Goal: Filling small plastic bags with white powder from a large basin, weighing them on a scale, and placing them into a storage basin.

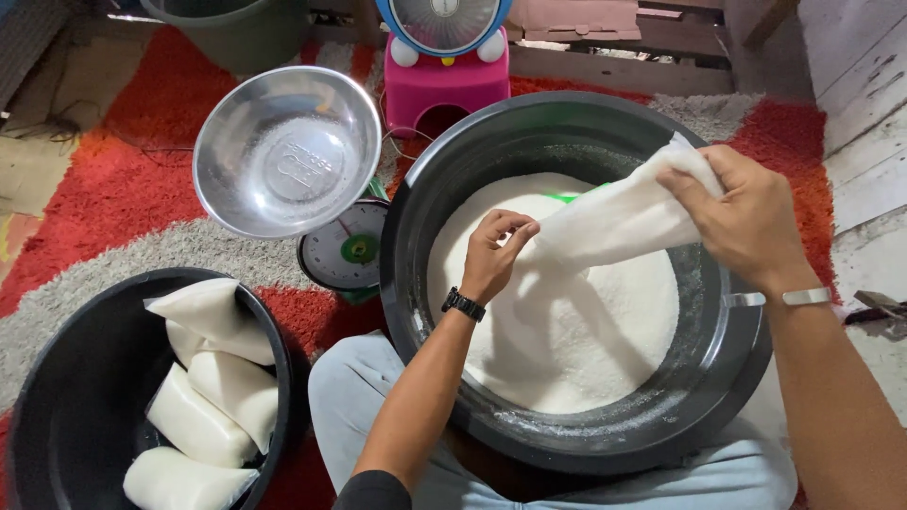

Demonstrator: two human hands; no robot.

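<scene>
A clear plastic bag [609, 222] partly filled with white granules is stretched between both hands over the big black tub [737, 378], which sits between the person's knees and holds a deep bed of the same white granules [567, 331]. The left hand [496, 255], wearing a black wristwatch [463, 304], has its fingers closed in a pinch on the bag's lower end near the tub's centre; the right hand [737, 217], with a silver bracelet [808, 297] at the wrist, grips the other end up at about 2 o'clock on the rim, fingers bunched around the film.

The bag looks soft and limp — thin film that would sag and shift as the grains slide inside. It is likely slippery and only moderately heavy at this fill, and the safest hold is probably at the gathered film near the mouth, with support under the belly, since a sharp tug could tear it or spill the contents.

At 10 o'clock from the tub a shiny steel bowl [286, 151] sits on a green dial scale [348, 250]. At 8 o'clock a smaller black basin [57, 416] holds several filled white bags [213, 387]. A pink and blue fan [444, 57] stands at 12 o'clock — all on a red and grey rug [113, 189].
</scene>
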